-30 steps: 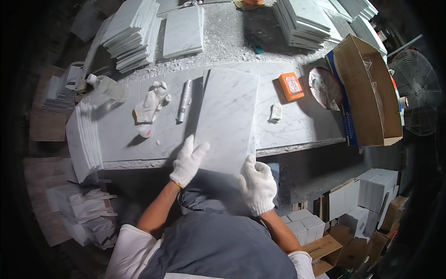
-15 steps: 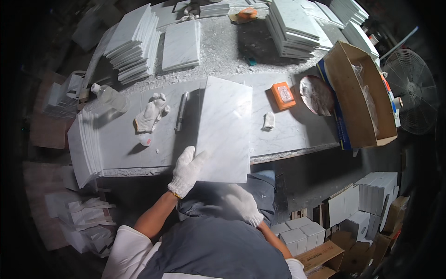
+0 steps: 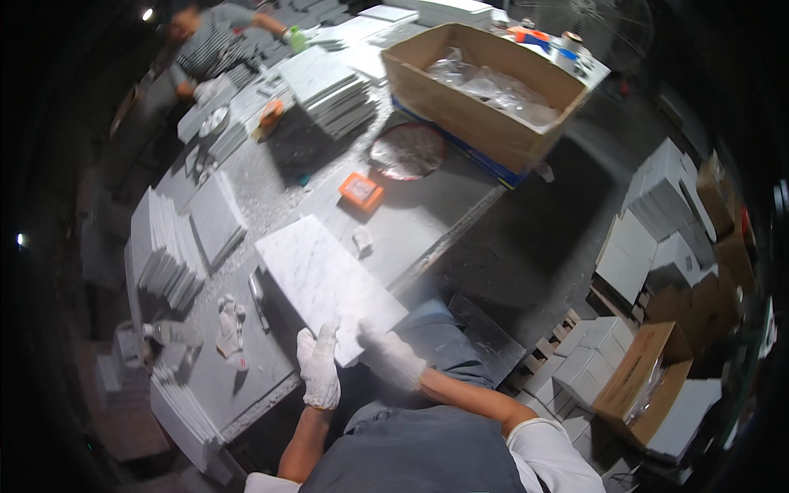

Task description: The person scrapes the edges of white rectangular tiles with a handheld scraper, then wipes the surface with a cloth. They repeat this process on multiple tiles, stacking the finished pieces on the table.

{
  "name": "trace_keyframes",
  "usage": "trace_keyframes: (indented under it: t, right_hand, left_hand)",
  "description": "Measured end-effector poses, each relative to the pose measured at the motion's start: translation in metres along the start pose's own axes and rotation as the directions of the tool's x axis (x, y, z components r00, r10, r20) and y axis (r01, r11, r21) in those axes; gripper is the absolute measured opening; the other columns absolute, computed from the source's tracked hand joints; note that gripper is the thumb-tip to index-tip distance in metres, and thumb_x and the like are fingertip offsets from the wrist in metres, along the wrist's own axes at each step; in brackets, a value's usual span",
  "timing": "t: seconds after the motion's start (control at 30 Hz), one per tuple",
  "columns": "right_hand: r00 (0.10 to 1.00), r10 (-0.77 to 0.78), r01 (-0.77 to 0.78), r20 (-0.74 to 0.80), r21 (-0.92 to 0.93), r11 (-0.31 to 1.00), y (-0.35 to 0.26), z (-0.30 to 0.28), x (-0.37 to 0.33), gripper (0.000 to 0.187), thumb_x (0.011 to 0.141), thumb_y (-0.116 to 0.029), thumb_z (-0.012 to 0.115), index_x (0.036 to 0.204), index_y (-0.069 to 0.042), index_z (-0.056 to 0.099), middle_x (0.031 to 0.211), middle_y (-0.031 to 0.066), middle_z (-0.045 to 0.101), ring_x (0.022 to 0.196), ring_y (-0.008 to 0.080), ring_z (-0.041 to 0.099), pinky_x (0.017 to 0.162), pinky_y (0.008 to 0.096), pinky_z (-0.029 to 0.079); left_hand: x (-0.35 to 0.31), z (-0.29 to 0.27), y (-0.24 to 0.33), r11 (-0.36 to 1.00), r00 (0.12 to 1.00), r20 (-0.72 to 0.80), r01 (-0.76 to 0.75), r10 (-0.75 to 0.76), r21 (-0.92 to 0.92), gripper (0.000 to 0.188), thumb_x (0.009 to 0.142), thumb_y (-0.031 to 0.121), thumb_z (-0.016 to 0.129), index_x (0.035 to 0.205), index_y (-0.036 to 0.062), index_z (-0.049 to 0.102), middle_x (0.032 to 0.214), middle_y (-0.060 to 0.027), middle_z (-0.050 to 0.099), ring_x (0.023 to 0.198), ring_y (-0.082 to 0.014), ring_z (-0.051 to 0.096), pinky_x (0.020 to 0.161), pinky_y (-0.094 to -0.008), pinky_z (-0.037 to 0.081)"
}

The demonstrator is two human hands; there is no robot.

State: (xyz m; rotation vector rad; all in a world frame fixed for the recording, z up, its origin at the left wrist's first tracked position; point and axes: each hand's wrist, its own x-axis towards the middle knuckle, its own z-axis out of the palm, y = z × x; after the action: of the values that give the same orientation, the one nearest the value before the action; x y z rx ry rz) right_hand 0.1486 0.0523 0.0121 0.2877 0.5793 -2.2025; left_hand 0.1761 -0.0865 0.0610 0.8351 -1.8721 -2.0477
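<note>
A white, grey-veined marble tile [image 3: 325, 279] reaches from the workbench edge toward my body. My left hand [image 3: 319, 370], in a white knit glove, is closed on its near left corner, thumb or fingers over the top face. My right hand [image 3: 399, 359], gloved the same way, lies across the tile's near edge with its fingers over the top face. It is smeared by motion, so its grip is unclear. Just beyond the tile lie a small white crumpled piece [image 3: 362, 240] and an orange box [image 3: 361, 191].
Stacked tiles [image 3: 164, 246] stand at left, near a clear bottle [image 3: 174, 333] and a loose white glove [image 3: 231, 324]. A round dish [image 3: 407, 152] sits by a large cardboard box [image 3: 485, 90]. Cartons [image 3: 588, 353] stand at right. A co-worker [image 3: 218, 41] is at the far left.
My view has turned to the right. The tile is now tilted to the left in view, still in my left hand. My right hand has come up from below onto the tile's near edge.
</note>
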Motion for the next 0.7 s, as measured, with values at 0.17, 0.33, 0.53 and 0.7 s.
trace_keyframes:
  t: [0.17,0.33,0.53,0.7]
  right_hand:
    - [0.969,-0.171,0.141,-0.178,-0.171,0.975,-0.042,0.015,-0.017,0.031,0.097,-0.021,0.075,0.113,0.005,0.073,0.103,0.0085,0.074,0.090,0.0144,0.068,0.079,0.0302,0.054]
    - [0.931,-0.262,0.180,-0.254,-0.305,0.935,-0.089,-0.020,-0.082,0.025,0.094,-0.017,0.077,0.107,0.004,0.075,0.100,0.0082,0.076,0.088,0.0123,0.070,0.078,0.0276,0.057]
    - [0.698,-0.711,0.545,-0.085,-0.582,0.604,-0.118,-0.121,-0.185,0.030,0.100,-0.021,0.066,0.121,0.000,0.071,0.109,0.0073,0.073,0.093,0.0111,0.068,0.072,0.0259,0.054]
    - [0.224,-0.918,0.786,-0.327,-0.497,0.368,-0.147,-0.140,-0.249,0.024,0.103,-0.015,0.056,0.117,0.001,0.069,0.110,0.0100,0.072,0.100,0.0202,0.070,0.083,0.0316,0.057]
  left_hand:
    - [-0.022,0.030,0.006,0.997,0.995,0.074,0.074,-0.073,-0.015,0.017,0.105,0.017,0.061,0.099,0.0052,0.051,0.086,-0.0004,0.056,0.074,-0.0075,0.054,0.065,-0.0270,0.049]
    - [-0.049,0.046,0.013,0.816,0.911,0.406,-0.287,0.072,0.501,0.029,0.108,0.029,0.056,0.097,0.0024,0.054,0.082,-0.0041,0.060,0.060,-0.0126,0.055,0.061,-0.0317,0.051]
    - [-0.005,0.102,0.019,0.137,0.255,0.939,-0.964,0.229,0.229,0.030,0.102,0.011,0.061,0.125,-0.0069,0.061,0.103,-0.0146,0.075,0.097,-0.0258,0.073,0.083,-0.0338,0.059]
    - [0.045,0.206,0.006,0.094,0.211,0.975,-0.974,0.072,0.204,0.040,0.087,0.023,0.074,0.123,0.0076,0.065,0.121,-0.0163,0.066,0.107,-0.0341,0.066,0.090,-0.0432,0.054]
